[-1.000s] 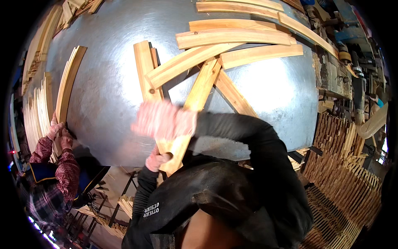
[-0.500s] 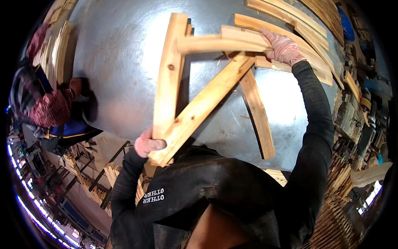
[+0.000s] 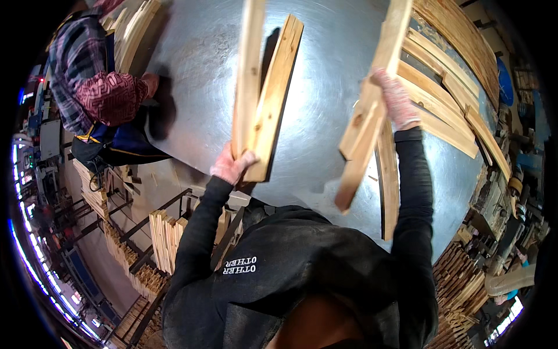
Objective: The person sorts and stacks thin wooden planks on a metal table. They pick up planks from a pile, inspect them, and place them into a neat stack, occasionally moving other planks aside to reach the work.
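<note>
My left hand, in a pale pink work glove, is closed around the near ends of wooden boards. One is a long upright pale board; beside it a knotty yellowish board leans away to the right. Across the metal table, my right hand, gloved alike, grips wooden boards whose upper part points away from me. Their lower ends spread apart, slightly smeared by motion. Just below that hand, a single brown board lies on the table, partly hidden by my right sleeve.
The shiny metal table spreads before me. Several loose boards lie along its right side. At the left a co-worker in a plaid shirt stands by a board stack. Below the table edge are wood stacks on racks.
The right hand has drawn its boards nearer and swung them from crosswise to lengthwise. The left hand's boards have moved farther from me, and the slanted one now stands more upright.
</note>
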The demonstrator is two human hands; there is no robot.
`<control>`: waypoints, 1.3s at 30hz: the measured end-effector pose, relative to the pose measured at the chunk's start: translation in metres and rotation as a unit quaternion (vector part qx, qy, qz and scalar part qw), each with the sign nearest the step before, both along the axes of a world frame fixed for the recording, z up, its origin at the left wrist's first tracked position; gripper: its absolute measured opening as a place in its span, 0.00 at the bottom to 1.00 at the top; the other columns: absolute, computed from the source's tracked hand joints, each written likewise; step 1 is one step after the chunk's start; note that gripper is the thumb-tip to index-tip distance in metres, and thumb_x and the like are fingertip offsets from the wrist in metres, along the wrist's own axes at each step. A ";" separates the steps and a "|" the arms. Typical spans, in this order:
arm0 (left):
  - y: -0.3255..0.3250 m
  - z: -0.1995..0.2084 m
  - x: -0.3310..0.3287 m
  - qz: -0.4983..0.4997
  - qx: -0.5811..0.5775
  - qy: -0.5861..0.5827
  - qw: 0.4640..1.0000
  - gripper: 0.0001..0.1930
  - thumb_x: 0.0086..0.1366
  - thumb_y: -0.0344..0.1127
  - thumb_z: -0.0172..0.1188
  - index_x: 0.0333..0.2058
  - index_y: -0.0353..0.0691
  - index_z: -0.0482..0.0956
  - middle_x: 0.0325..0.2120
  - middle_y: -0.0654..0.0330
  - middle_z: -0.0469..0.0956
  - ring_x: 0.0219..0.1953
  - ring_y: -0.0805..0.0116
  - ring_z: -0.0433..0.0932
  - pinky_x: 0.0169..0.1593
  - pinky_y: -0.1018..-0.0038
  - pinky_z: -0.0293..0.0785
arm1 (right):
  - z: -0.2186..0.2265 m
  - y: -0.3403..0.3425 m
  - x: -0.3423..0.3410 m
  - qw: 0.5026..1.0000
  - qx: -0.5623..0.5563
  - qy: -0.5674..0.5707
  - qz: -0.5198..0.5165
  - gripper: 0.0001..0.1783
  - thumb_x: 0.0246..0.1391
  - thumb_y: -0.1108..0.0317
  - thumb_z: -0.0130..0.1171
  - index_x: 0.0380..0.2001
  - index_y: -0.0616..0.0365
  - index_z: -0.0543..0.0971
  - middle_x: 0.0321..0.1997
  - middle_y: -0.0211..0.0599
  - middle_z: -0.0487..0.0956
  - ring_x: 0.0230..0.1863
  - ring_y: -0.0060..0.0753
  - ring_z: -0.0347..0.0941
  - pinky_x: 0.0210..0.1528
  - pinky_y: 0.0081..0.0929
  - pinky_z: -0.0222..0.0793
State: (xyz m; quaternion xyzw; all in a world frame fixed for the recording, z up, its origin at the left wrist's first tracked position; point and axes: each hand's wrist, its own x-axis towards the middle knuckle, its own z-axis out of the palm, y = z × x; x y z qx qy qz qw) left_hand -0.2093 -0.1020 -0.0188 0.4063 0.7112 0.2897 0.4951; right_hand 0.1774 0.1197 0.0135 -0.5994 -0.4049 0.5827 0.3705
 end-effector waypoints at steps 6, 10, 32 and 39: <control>0.009 -0.059 -0.004 0.079 0.030 -0.161 0.983 0.21 0.64 0.43 0.63 0.48 0.32 0.73 0.36 0.61 0.79 0.37 0.71 0.77 0.44 0.71 0.75 | -0.041 -0.042 -0.071 0.992 -0.015 -0.098 0.083 0.37 0.52 0.37 0.59 0.46 0.65 0.79 0.42 0.46 0.80 0.48 0.37 0.73 0.55 0.31 0.64; 0.013 -0.006 -0.029 0.048 0.036 0.020 0.998 0.21 0.64 0.43 0.63 0.47 0.34 0.73 0.36 0.58 0.80 0.36 0.70 0.77 0.42 0.71 0.75 | -0.071 -0.042 -0.063 0.990 -0.105 0.095 0.005 0.35 0.53 0.44 0.63 0.52 0.64 0.75 0.46 0.40 0.78 0.49 0.31 0.73 0.52 0.28 0.68; 0.127 0.017 0.179 -0.261 -0.191 0.193 0.926 0.44 0.58 0.50 0.58 0.66 0.33 0.49 0.52 0.38 0.73 0.53 0.49 0.75 0.57 0.63 0.69 | -0.107 0.018 0.013 0.902 0.076 -0.408 0.119 0.36 0.64 0.39 0.35 0.49 0.63 0.75 0.47 0.64 0.76 0.55 0.66 0.68 0.60 0.45 0.62; 0.104 0.016 0.197 -0.238 -0.063 0.256 0.935 0.60 0.49 0.50 0.70 0.67 0.26 0.39 0.60 0.33 0.60 0.62 0.43 0.63 0.65 0.65 0.60 | -0.086 0.064 -0.044 0.881 0.058 -0.444 0.154 0.33 0.65 0.45 0.36 0.54 0.64 0.74 0.58 0.59 0.72 0.62 0.61 0.65 0.64 0.43 0.59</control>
